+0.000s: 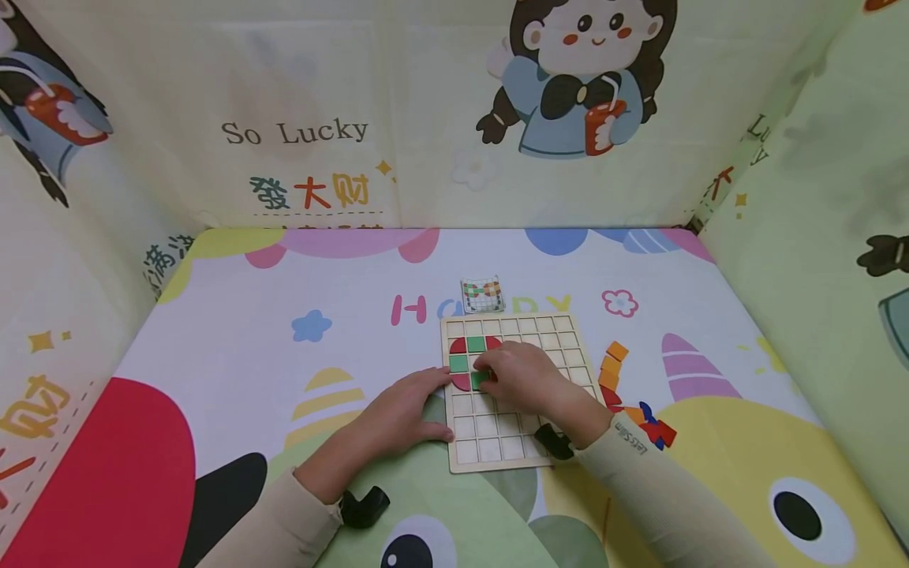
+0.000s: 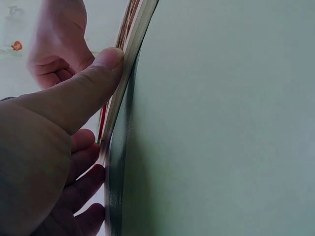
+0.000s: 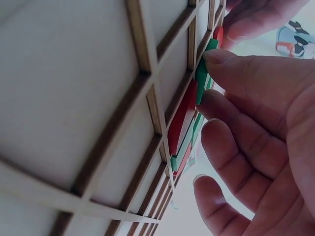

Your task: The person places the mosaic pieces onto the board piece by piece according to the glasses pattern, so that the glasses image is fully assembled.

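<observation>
A wooden grid board [image 1: 465, 451] lies on the table with red rounded pieces [image 1: 458, 345] and green square tiles [image 1: 476, 344] in its upper left cells. My right hand [image 1: 529, 383] reaches over these cells. In the right wrist view, its thumb and index finger pinch a green square tile [image 3: 201, 78] at the grid, beside a red piece [image 3: 183, 118]. The other right fingers are loosely bent. My left hand [image 1: 408, 406] rests against the board's left edge, thumb and fingers spread along it; the left wrist view shows the thumb [image 2: 106, 61] touching the rim.
Behind the board lies a small pattern card [image 1: 482, 295] with coloured shapes. Right of the board, orange pieces [image 1: 611, 369], red pieces [image 1: 663, 434] and blue pieces [image 1: 647, 412] lie loose, partly near the right sleeve. Printed cloth walls [image 1: 426, 95] enclose the table's back and sides.
</observation>
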Demonstrator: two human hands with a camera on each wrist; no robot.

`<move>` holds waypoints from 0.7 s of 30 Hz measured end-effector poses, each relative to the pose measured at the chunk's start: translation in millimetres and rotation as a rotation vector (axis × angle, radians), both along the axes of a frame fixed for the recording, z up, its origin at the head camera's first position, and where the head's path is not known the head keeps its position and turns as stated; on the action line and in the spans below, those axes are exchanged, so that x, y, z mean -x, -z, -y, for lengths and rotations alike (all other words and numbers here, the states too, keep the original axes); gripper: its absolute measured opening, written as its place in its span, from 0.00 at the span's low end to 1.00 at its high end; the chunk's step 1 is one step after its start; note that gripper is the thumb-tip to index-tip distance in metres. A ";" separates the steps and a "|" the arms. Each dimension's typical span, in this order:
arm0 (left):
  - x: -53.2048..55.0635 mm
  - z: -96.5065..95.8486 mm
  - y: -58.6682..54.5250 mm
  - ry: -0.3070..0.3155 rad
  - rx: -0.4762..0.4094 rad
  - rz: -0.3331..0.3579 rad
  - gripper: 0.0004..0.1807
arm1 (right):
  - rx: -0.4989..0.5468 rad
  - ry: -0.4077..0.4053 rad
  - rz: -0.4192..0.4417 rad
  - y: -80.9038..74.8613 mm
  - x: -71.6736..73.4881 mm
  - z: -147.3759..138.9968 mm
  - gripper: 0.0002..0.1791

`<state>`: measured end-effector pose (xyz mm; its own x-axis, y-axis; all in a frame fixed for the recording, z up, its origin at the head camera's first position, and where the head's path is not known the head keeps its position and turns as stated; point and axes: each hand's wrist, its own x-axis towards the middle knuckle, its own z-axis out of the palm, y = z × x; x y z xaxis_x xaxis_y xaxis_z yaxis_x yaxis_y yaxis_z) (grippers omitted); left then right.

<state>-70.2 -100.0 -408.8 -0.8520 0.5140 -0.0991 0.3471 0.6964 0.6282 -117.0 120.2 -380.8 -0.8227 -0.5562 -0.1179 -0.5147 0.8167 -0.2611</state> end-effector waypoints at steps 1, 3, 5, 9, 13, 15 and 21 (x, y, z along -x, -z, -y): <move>0.0 0.0 -0.1 0.000 0.000 0.001 0.43 | 0.004 0.002 0.004 -0.4 0.1 0.2 0.15; 0.0 0.0 -0.4 -0.001 -0.002 0.003 0.43 | 0.005 0.003 0.009 -0.7 0.6 0.4 0.15; 0.0 0.1 -0.5 0.000 -0.004 0.003 0.43 | 0.004 0.007 0.017 -1.1 0.8 0.7 0.15; 0.0 0.3 -0.8 0.001 -0.008 0.002 0.43 | 0.004 0.014 0.031 -1.2 1.4 1.3 0.15; -0.1 0.6 -1.1 0.004 -0.008 0.001 0.43 | 0.029 0.032 0.064 -0.7 2.1 1.3 0.16; -0.3 0.8 -1.2 0.005 -0.010 0.002 0.43 | 0.048 0.043 0.083 -0.5 2.2 0.5 0.16; -0.4 0.8 -1.5 0.011 -0.017 -0.001 0.43 | 0.098 0.074 0.094 -5.4 1.6 -8.6 0.20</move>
<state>-69.9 -100.8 -407.3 -0.8463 0.5251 -0.0897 0.3553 0.6818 0.6394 -118.6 128.8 -375.4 -0.8497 -0.5069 -0.1449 -0.4233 0.8199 -0.3855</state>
